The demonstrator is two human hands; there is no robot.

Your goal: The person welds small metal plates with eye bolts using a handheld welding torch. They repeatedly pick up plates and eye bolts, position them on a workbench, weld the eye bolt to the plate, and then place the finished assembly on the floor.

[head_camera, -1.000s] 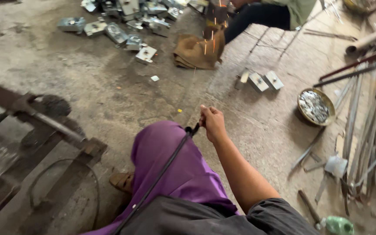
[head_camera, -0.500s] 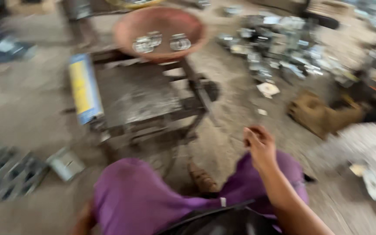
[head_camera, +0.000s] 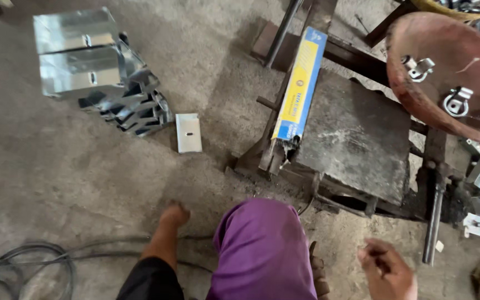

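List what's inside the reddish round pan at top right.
The reddish round pan holds two small shiny metal clamp brackets on its bare bottom. Its right part runs out of frame, so anything there cannot be seen.

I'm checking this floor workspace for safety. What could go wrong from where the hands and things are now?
The left hand is planted on the concrete floor near loose cables; these might snag or trip. The stack of shiny sheet-metal brackets and the flat plate lie close by, and their edges may cut bare skin. The long yellow-and-blue box lies along the edge of the metal stand and might slide off if bumped.
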